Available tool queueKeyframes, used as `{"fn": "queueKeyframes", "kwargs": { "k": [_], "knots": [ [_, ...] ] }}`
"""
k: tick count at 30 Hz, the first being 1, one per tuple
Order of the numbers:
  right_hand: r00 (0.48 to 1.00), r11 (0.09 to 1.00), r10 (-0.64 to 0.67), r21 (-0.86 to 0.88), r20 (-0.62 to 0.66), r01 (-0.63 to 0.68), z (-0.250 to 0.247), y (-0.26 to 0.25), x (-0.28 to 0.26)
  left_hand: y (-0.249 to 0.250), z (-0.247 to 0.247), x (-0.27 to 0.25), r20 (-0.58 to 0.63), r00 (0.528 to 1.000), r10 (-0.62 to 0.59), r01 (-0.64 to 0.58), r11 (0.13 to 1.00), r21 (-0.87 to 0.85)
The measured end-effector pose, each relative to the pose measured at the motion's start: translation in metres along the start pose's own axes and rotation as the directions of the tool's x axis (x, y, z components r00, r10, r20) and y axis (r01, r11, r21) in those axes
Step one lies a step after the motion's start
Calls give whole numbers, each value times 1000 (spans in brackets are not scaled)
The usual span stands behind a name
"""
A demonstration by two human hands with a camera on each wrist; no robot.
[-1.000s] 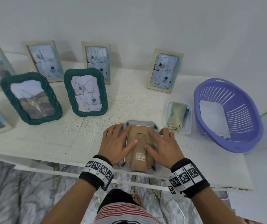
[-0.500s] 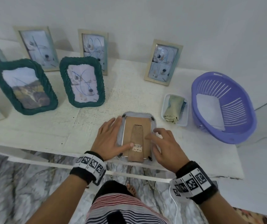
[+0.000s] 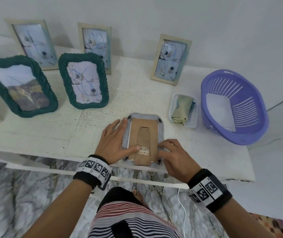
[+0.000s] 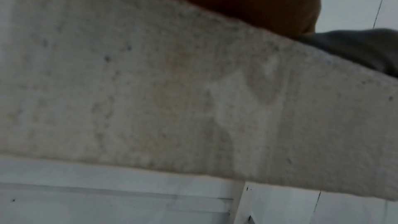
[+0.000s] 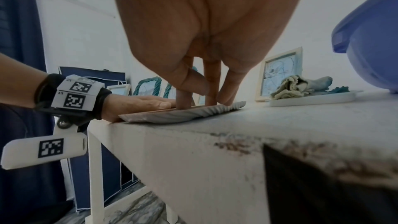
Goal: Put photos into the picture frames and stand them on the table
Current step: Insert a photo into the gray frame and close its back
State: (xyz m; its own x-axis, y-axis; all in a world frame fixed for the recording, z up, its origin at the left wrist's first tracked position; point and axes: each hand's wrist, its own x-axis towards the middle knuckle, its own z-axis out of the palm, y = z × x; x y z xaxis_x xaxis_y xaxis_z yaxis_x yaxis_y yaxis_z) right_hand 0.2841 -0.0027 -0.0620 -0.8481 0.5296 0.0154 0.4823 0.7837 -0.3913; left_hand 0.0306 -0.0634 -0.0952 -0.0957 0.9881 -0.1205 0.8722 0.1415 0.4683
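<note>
We count at least five filled frames [image 3: 83, 82] standing from 9 to 1 o'clock, while our left hand [image 3: 112, 143] and right hand [image 3: 173, 156], both flat-fingered, press the last grey frame [image 3: 144, 140] face-down at 6 o'clock, unstood.

Home room: marble floor [image 3: 8, 194], navy fabric wardrobe [image 5: 96, 77], white table [image 3: 51, 134].
</note>
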Motion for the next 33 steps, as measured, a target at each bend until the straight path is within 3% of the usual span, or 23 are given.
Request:
{"fn": "queueKeyframes", "kwargs": {
  "k": [6, 10, 18, 22, 28, 33],
  "knots": [
    [993, 992, 118, 57, -23, -116, 5, -10, 1, 1, -1, -1, -9, 1000, -6, 6, 1000, 0],
    [987, 984, 159, -84, 4, -159, 11, -21, 5, 0, -4, -3, -7, 1000, 2, -3, 999, -55],
    [966, 961, 249, -107, -71, -255, 16, -30, 7, -22, -17, -19, 159, 983, 89, -76, 993, -88],
    [957, 955, 278, -86, -82, -284, 16, -35, 10, -29, -14, -21, 123, 984, 128, -110, 984, -144],
    [923, 918, 357, -129, -144, -375, 15, -52, 21, -34, -7, -28, 30, 962, 273, -271, 962, -42],
    [898, 889, 428, -133, -101, -438, 18, -70, 39, -36, -5, -29, -15, 959, 285, -285, 958, -31]
  ]
}}
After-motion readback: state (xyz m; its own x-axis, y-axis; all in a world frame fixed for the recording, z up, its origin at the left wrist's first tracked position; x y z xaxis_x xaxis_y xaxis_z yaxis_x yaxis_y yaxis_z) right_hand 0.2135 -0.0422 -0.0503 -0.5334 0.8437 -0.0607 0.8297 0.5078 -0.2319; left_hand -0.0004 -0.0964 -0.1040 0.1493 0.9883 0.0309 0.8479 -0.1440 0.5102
